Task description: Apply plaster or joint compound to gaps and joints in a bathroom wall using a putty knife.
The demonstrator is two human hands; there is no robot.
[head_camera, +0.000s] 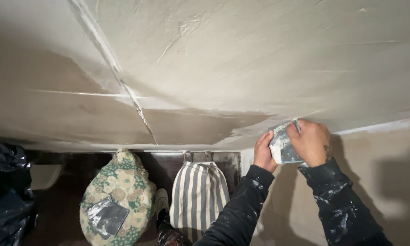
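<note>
Far left of the hands, a dark plastic sheet (6,191) is bunched at the frame edge. Right of it, below and well left of the hands, a floral-patterned bundle (118,200) is seen, with a second flat trowel (106,217) laid on it, likely parked within reach. Next, a striped cloth bag (198,193) is hung from hooks, just left of the left sleeve. Overhead, the plastered ceiling (241,59) is spread with wet grey compound; ridged lines are left on it up and left of the hands.

The left hand (263,152) is closed around the lower left edge of a plaster-smeared scraper blade (282,143), fingers curled, thumb side toward the blade. The right hand (311,141) is clenched over the blade's upper right part, knuckles up. The blade is gripped by both, probably so firm pressure is given. Its top edge is pressed at the joint where the ceiling meets the wall (383,173), between the two hands. Both sleeves are dark and plaster-spattered.
</note>
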